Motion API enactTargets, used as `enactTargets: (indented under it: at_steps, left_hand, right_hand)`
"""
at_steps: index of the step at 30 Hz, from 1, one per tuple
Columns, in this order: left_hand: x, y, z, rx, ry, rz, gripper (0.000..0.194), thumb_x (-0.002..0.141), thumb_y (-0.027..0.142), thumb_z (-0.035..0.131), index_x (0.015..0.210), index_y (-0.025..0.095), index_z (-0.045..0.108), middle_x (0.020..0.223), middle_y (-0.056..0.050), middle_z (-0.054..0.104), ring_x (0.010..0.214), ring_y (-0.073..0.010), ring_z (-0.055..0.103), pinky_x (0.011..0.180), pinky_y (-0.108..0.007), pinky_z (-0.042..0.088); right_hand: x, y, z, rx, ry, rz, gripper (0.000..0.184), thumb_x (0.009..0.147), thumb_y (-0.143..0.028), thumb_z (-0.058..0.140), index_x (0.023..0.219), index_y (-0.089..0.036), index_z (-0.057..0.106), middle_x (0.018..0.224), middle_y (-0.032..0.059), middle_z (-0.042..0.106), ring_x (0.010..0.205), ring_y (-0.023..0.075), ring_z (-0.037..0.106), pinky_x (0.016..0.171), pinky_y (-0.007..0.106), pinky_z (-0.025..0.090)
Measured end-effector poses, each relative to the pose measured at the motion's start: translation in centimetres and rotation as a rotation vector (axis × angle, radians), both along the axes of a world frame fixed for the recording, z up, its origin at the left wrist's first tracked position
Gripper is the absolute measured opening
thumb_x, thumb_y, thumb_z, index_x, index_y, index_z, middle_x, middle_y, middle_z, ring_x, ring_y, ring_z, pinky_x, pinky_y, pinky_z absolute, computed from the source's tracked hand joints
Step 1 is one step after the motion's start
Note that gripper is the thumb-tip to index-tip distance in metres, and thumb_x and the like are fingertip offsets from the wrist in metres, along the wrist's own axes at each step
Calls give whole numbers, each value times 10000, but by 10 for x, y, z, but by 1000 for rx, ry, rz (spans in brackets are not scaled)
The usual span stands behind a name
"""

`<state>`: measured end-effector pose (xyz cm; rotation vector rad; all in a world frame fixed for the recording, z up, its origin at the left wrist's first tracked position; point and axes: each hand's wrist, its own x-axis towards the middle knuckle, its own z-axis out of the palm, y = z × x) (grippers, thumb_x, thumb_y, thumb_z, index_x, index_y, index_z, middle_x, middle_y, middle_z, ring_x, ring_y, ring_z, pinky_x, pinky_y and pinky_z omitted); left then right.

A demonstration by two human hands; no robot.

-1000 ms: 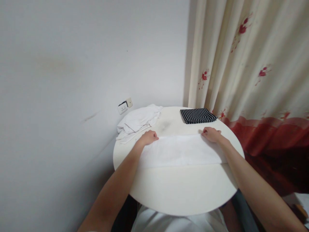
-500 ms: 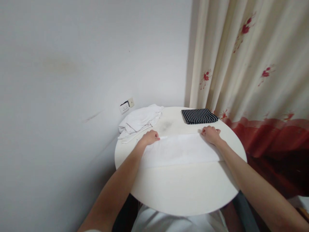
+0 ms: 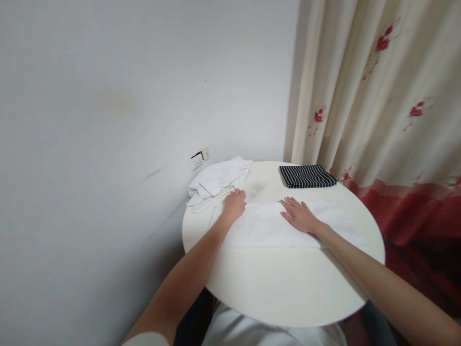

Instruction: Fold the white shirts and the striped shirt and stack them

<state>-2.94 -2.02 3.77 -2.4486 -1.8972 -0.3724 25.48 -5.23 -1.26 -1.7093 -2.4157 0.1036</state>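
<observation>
A white cloth (image 3: 264, 229) lies as a long flat strip across the round white table. At its far left edge my left hand (image 3: 235, 203) rests with the fingers curled in, closed on the cloth; the fingertips are partly hidden. My right hand (image 3: 298, 215) lies flat on the strip, right of its middle, fingers stretched out and slightly spread, palm down. To the right of that hand the cloth continues under the forearm.
A crumpled white garment (image 3: 219, 178) sits at the table's back left against the wall. A folded black-and-white striped cloth (image 3: 308, 177) lies at the back right. The round table (image 3: 284, 288) stands by a wall with a socket (image 3: 196, 161); a floral curtain (image 3: 360, 120) hangs at right.
My right hand has moved left from the cloth's far right edge, going from curled fingers to flat on the cloth. The left hand stays near the far left edge. The view has shifted slightly.
</observation>
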Motion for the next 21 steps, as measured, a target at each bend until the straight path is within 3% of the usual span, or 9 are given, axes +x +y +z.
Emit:
enactTargets:
  at_steps: [3, 7, 11, 16, 21]
  left_hand:
    - [27, -18, -12, 18, 11, -104, 382, 984, 240, 504, 1365, 213, 523, 1481, -120, 499, 1377, -256, 442, 1159, -466, 302]
    - [68, -39, -37, 4, 23, -409, 545, 1045, 378, 303, 1541, 154, 313, 1627, -127, 303, 1500, -247, 268, 1218, -508, 207]
    - [80, -43, -48, -60, 44, -438, 603, 1047, 373, 182, 1569, 78, 242, 1648, -153, 224, 1525, -253, 207, 1218, -529, 203]
    - [53, -26, -43, -145, 45, -384, 654, 1034, 546, 210, 1590, 202, 235, 1665, -66, 187, 1538, -261, 163, 1233, -530, 151]
    - [-14, -4, -40, -133, 97, -274, 610, 1043, 498, 230, 1591, 231, 245, 1656, -41, 227, 1534, -288, 170, 1227, -536, 136]
  right_hand:
    - [-2, -3, 3, 67, -20, -59, 616, 1021, -474, 319, 1550, -161, 358, 1631, 173, 271, 1512, 326, 228, 1161, 610, 249]
    - [-18, -11, 2, 247, 1, -51, 551, 999, -285, 324, 1506, -86, 411, 1598, 187, 344, 1496, 293, 279, 1185, 535, 259]
    - [-33, -17, -6, 158, 27, 63, 573, 1005, -268, 264, 1535, -76, 368, 1582, 160, 385, 1467, 250, 351, 1174, 449, 324]
    - [-15, -8, -10, 51, -23, 35, 650, 1024, -484, 239, 1567, -139, 332, 1636, 128, 270, 1513, 277, 243, 1195, 540, 247]
    - [50, 13, -13, 17, -74, -95, 661, 1018, -548, 229, 1572, -205, 335, 1644, 105, 262, 1523, 284, 208, 1200, 562, 196]
